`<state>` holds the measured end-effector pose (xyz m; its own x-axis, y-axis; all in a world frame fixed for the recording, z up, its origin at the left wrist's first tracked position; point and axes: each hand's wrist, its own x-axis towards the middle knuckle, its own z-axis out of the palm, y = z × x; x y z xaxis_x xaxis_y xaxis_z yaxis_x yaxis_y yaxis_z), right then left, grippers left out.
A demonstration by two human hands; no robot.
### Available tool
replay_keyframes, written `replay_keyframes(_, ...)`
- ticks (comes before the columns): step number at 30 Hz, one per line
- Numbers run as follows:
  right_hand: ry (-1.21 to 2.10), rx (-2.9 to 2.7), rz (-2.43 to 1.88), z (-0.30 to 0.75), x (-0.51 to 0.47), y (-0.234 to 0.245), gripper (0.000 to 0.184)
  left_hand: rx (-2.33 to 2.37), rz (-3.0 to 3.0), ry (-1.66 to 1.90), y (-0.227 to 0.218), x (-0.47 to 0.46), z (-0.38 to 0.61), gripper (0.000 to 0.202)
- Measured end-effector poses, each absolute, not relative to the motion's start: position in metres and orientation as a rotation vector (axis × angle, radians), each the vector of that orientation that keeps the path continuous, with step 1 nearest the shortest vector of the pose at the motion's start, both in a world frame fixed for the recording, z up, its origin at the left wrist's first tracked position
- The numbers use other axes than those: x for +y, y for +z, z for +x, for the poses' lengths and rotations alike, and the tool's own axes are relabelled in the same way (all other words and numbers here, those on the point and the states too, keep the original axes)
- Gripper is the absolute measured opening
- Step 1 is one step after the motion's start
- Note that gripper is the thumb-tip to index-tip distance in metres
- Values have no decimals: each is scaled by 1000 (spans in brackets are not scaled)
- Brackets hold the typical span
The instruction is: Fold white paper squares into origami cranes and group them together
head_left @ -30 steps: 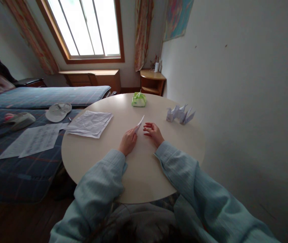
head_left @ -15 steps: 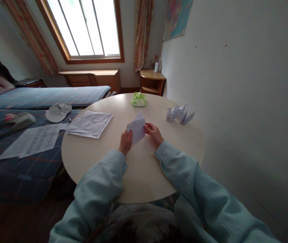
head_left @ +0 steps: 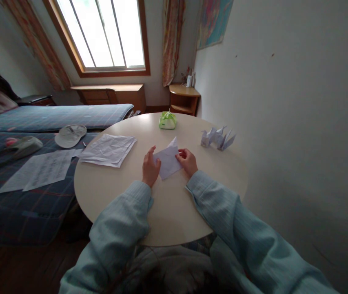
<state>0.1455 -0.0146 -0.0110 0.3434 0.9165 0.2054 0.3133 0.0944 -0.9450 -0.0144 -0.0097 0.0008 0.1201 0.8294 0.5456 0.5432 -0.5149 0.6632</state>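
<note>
A folded piece of white paper (head_left: 169,162) is over the middle of the round table, with a pointed flap rising from its top edge. Its right edge is pinched between the thumb and fingers of my right hand (head_left: 187,162). My left hand (head_left: 150,167) is at the paper's left edge, fingers raised and apart, the thumb close against the paper. Whether that thumb presses on it I cannot tell. Folded paper figures (head_left: 217,138) with pointed tips stand together to the right, beyond my right hand.
Crumpled white sheets (head_left: 109,150) lie at the left of the round table (head_left: 115,196). A green tissue pack (head_left: 167,121) sits at its far side. Left of the table, a bed (head_left: 39,216) holds printed sheets (head_left: 41,169) and a light cap (head_left: 70,136). A wall (head_left: 299,122) runs along the right.
The folded paper has turned and tipped lower, its pointed flap shifting right. My left hand has loosened its grip and lifted its fingers. My right hand still pinches the right edge.
</note>
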Motion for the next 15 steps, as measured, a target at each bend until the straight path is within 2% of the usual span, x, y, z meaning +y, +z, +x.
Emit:
replay_keyframes(5,493,-1313,-1647,146,-19,-9,16,1245,2394,1046,-5,-8,-14,47)
replay_keyframes(8,436,-1366,-1735,147,-20,-8,19,1185,2484,818,-6,-11,-13,40)
replay_keyframes(15,248,-1527,-1576,144,-20,-7,25,1377,2629,634,2,-16,-17,31)
